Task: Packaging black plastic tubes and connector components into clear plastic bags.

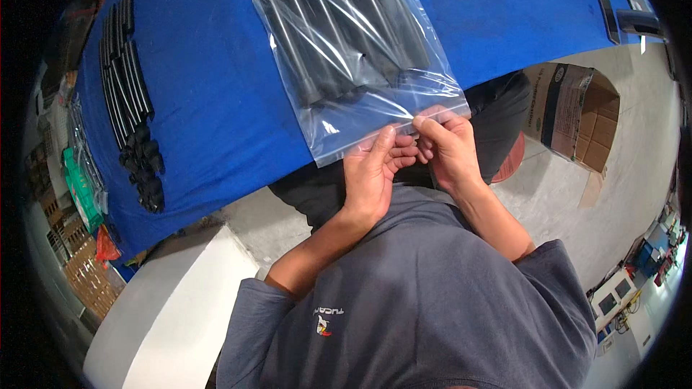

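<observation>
At the near edge of the blue-covered desk point(209, 79), a clear plastic bag point(339, 122) holding thick black tubular pieces point(295, 39) lies flat, its near margin overhanging toward the person's body. The likeliest trouble is uneven pressure along that margin: if the two plies sit out of line or the thin film puckers between the fingers, part of the mouth could gape, and glare hides whether it is closed now. A hard pull toward the body could also drag the bag off the cloth, since its weight rests on a smooth surface. The left hand point(371, 173) pinches the margin between thumb and fingers, the thumb pointing away from the body and the other fingers curled inward. The right hand point(450, 148) grips the same margin just beside it, thumb on top, fingers folded beneath. The two hands stand close together, near the middle of the margin, with both forearms angling inward from the elbows and the wrists held in front of the torso.
</observation>
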`<state>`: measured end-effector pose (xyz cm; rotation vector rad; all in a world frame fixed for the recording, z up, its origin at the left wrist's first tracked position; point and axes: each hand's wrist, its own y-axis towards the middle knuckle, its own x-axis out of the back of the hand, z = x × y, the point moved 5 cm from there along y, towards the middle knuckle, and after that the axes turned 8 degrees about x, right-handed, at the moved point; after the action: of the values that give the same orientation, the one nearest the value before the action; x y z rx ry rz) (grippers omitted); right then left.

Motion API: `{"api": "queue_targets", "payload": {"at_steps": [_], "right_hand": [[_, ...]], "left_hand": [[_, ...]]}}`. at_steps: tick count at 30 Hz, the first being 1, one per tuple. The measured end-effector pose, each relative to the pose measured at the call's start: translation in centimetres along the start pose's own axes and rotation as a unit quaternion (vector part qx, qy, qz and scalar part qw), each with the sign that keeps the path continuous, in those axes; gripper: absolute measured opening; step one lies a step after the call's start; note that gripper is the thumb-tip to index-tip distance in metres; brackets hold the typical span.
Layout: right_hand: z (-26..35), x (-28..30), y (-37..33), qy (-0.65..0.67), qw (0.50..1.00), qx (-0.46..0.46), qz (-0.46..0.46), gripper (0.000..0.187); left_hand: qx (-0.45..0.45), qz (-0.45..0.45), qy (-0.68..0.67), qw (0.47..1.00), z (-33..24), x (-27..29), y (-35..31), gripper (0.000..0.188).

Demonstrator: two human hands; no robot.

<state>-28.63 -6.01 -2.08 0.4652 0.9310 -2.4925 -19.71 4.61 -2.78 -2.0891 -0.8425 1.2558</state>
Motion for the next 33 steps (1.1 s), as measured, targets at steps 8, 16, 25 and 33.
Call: {"api": "queue_targets", "payload": {"at_steps": [8, 16, 25, 33], "right_hand": [[-0.1, 0.3, 0.0, -0.031, 0.999, -0.019, -0.013, 0.01], [-0.1, 0.8, 0.4, 0.036, 0.999, 0.004, 0.001, 0.011], [1.2, 2.2, 0.4, 0.023, 0.998, 0.025, -0.045, 0.01], [2.0, 2.1, 0.2, 0.004, 0.999, 0.022, -0.041, 0.013]], "left_hand": [[-0.014, -0.022, -0.01, 1.0, -0.1, 0.4, 0.2, 0.025], [-0.025, -0.019, -0.009, 0.999, 0.0, 0.0, 0.2, 0.021], [-0.024, -0.021, -0.012, 0.999, 0.0, 0.4, 0.0, 0.021], [-0.029, -0.021, -0.011, 0.999, 0.0, 0.5, 0.2, 0.021]]}}
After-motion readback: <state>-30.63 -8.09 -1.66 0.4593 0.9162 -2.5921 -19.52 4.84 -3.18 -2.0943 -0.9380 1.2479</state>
